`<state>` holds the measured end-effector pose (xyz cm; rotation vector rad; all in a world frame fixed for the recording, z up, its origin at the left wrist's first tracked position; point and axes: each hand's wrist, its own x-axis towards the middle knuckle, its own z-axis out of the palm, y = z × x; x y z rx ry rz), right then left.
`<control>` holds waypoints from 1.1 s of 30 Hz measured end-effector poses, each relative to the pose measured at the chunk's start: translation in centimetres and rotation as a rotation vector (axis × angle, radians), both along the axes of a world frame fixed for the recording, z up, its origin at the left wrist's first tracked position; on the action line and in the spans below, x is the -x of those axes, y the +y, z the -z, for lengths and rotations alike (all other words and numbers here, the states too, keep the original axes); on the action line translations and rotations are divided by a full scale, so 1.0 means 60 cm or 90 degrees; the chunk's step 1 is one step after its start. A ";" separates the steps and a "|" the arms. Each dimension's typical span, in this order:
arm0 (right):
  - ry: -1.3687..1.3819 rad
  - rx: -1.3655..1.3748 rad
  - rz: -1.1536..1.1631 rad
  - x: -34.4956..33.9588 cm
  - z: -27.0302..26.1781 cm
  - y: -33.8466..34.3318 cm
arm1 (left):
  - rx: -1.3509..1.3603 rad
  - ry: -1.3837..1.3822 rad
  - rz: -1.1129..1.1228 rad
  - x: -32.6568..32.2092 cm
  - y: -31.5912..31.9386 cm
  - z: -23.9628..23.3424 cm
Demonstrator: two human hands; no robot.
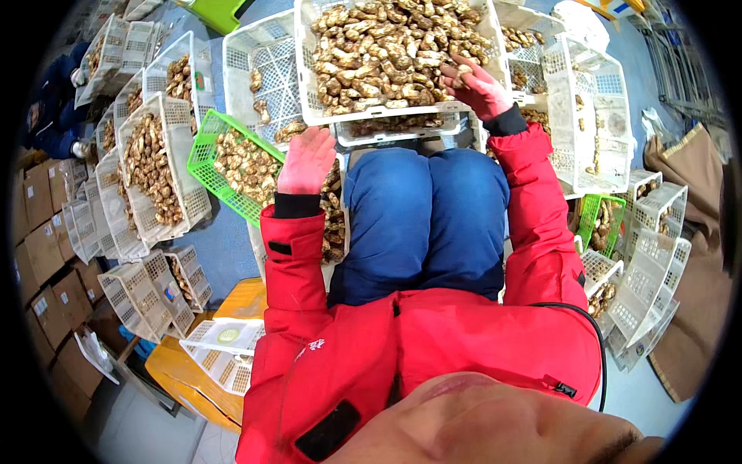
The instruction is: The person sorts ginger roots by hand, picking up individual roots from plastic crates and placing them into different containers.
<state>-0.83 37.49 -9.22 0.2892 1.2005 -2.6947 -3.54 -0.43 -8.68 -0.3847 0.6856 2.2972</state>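
A white plastic crate heaped with brown and cream mushrooms, which look like matsutake, stands before my knees. At its near right corner my right hand has its fingers around a small pale mushroom. My left hand is raised with flat, spread fingers and nothing in it. It hovers at the right end of a green plastic basket of paler, rounder mushrooms, partly covering it. Beneath the front crate, another white crate holds darker mushrooms.
Left of the heaped crate, a white crate holds a few mushrooms. More white crates stand on the right, with a small green basket below. Tilted crates and cardboard boxes line the left. Another person's gloved hand shows there.
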 end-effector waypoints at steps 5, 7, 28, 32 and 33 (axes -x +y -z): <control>-0.017 -0.101 0.176 -0.045 0.014 0.099 | 0.083 -0.030 -0.033 -0.001 -0.015 0.005; -0.047 -0.153 0.227 -0.067 -0.006 0.141 | 0.029 -0.025 -0.025 -0.002 -0.025 0.015; -0.004 -0.956 -0.053 0.208 0.081 0.012 | -0.191 -0.114 -0.033 0.034 0.069 0.019; 0.026 -1.227 -0.030 0.211 0.129 0.037 | -0.192 -0.118 -0.087 0.044 0.061 0.025; 0.150 -1.343 0.000 0.211 0.132 0.030 | -0.151 -0.111 -0.098 0.044 0.059 0.027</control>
